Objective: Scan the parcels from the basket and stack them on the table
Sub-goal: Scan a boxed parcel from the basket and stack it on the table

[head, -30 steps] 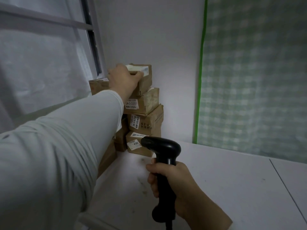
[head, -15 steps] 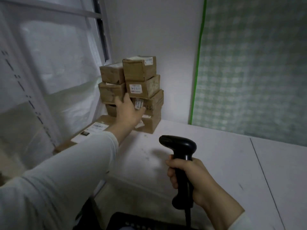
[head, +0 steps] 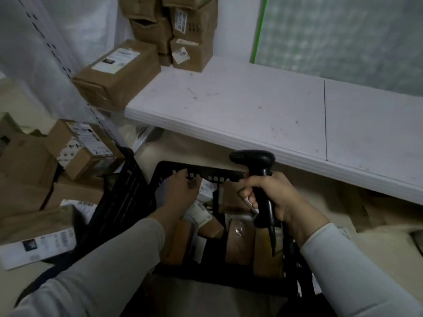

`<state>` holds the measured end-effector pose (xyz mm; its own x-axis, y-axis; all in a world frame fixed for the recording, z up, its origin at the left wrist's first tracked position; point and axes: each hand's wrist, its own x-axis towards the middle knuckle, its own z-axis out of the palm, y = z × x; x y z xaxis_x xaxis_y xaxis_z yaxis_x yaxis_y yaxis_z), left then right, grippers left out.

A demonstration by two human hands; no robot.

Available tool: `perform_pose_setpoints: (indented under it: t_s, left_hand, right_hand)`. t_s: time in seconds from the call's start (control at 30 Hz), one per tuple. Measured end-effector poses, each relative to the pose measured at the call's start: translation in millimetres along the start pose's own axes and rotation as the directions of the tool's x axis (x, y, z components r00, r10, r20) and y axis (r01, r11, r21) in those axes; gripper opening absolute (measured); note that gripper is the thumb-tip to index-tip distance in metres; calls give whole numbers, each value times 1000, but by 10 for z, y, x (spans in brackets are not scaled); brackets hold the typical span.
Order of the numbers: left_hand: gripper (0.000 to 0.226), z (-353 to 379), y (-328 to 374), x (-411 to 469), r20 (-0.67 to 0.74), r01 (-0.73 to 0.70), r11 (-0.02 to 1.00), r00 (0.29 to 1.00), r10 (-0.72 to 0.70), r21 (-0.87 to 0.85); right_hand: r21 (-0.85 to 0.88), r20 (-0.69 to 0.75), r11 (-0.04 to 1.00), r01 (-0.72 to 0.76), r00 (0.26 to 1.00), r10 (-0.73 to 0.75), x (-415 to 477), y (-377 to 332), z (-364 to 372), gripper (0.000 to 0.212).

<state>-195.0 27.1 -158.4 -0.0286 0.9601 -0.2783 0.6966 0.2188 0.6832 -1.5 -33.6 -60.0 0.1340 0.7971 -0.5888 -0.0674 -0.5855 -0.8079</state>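
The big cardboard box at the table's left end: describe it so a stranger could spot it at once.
Find the long white table and follow it to its left end, where small parcels are stacked in the corner. In front of that stack lies the big cardboard box. It is far larger than them, unstacked, with a wide white label on top.

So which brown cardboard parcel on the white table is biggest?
The long white-labelled parcel at the table's left end; the stacked boxes are smaller.
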Motion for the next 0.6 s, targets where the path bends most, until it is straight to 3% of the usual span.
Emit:
perform_pose_setpoints:
  t_s: [0.07, 0.17, 0.3, 0.4, 0.53, 0.6]
  left_hand:
    - [36, 167, -156, -141, 52, 62, 998, 997, -63, 30]
    - [50, 339, -349, -272, 146, 136, 989, 979, -143, 51]
    - [52, 511, -543, -278, 271, 291, 956, 918, -289, 33]
    - [66, 689, -704, -172, 284, 361, 932, 896, -340, -23]
    - [12, 919, -532, 73, 330, 290, 957, 901, -280, 20]
    - [25, 1103, -428, 241, 352, 266, 964, 902, -250, 5]
  right_hand:
    - [27, -23, 999, -41, 999, 42, -1, 147, -34, 9]
    - [45, -42, 995, -93, 995, 95, 41, 311, -65, 9]
    - [38, -35, 986, -165, 985, 167, 147, 501, -73, 21]
    - [32, -21, 978, -204, 979, 205, 244, 608, -92, 25]
    - [61, -35, 967, -248, 968, 250, 388, 690, -181, 21]
    - [88, -42, 962, -258, 964, 262, 456, 717, -236, 18]
